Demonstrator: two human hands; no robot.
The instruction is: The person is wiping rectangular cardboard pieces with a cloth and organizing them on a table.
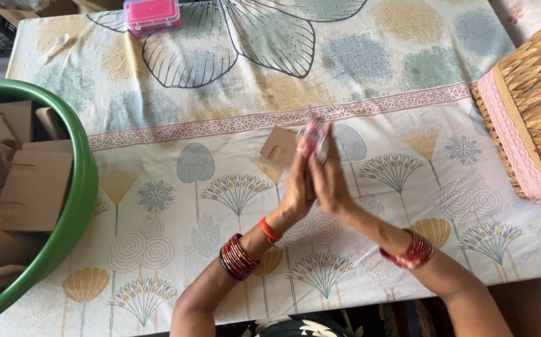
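Green tub (78, 187) of brown card pieces at far left, well apart from the hands. Left hand (297, 190) and right hand (328, 181) pressed together mid-counter, raised over the floral cloth (408, 112), both pinching a small blurred pink-and-white item (313, 138) at the fingertips with a brown card tag (278, 147) just left of it; long axis unclear. Wicker basket (529, 112) at right edge, pink box (152, 14) far side.
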